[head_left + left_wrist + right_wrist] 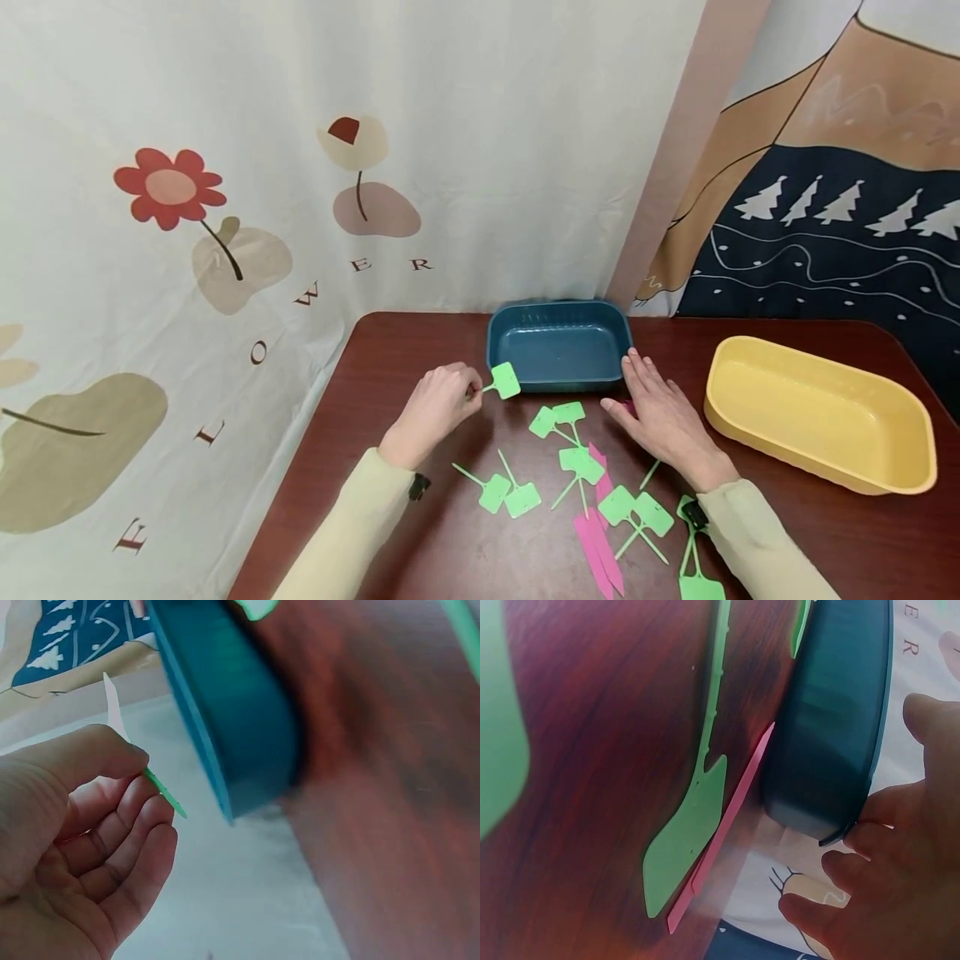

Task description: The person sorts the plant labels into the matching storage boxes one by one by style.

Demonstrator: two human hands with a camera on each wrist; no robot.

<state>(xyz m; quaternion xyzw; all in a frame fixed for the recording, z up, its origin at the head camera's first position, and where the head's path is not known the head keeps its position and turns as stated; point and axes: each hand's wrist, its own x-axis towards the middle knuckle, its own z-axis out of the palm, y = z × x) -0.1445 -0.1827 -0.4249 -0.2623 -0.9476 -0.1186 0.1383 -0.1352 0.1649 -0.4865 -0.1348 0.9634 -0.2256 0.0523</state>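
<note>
My left hand (442, 407) pinches the stem of a green T-shaped plant label (506, 381) between thumb and fingers. That label is held up by the near left corner of the dark blue plastic basin (558, 386); in the left wrist view the green stem (166, 796) pokes out past the fingertips. At the basin's right end, my right hand (667, 417) lies with fingers extended, its fingertips at the rim (840, 838). Beside it on the table is a green label (686, 840) with pink strips (731, 810). In the head view the right hand partly hides something pink.
Several more green labels (581, 464) lie scattered in front of the basin, some crossing each other. Pink pointed strips (597, 550) lie among them. A yellow basin (817, 408) stands at the right. The brown table (420, 333) meets a printed curtain (480, 167) behind.
</note>
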